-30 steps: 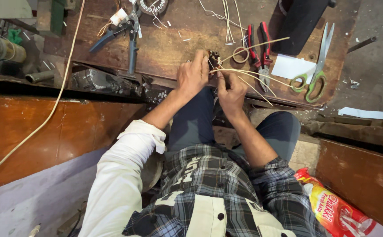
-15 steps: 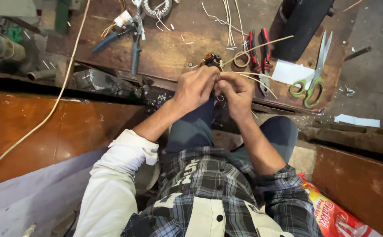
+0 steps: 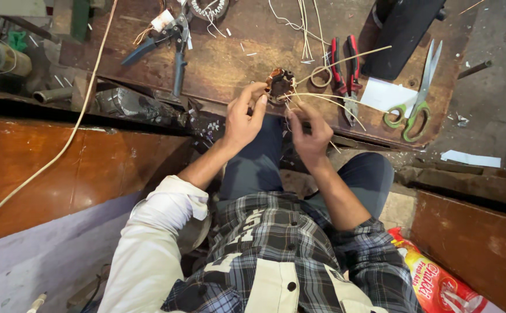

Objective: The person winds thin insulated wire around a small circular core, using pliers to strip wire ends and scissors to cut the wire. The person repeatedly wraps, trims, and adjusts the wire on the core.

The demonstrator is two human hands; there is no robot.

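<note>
- My left hand (image 3: 242,119) holds a small round motor part w/ copper wire (image 3: 279,83), fingers pinched on its left side. It sits just over the near edge of the bench (image 3: 235,64), about the middle.
- My right hand (image 3: 311,132) is closed narrow on thin pale strings (image 3: 328,99) that run from the part out to the right (can't tell how many).
- Both hands are close together, above my lap.
- Red-handled pliers (image 3: 345,64) lie just right of the part, on the bench.
- Green-handled scissors (image 3: 418,98) lie near the right edge, blades pointing to the far side.
- A white paper (image 3: 387,94) sits btw. pliers and scissors, touching the scissors.
- Blue-handled pliers (image 3: 169,40) lie toward the far left corner.
- A black flat thing (image 3: 406,32) is at the far right corner.
- A long pale cord (image 3: 73,124) runs down off the left edge.
- A red snack bag (image 3: 438,284) is by my right side, off the bench.
</note>
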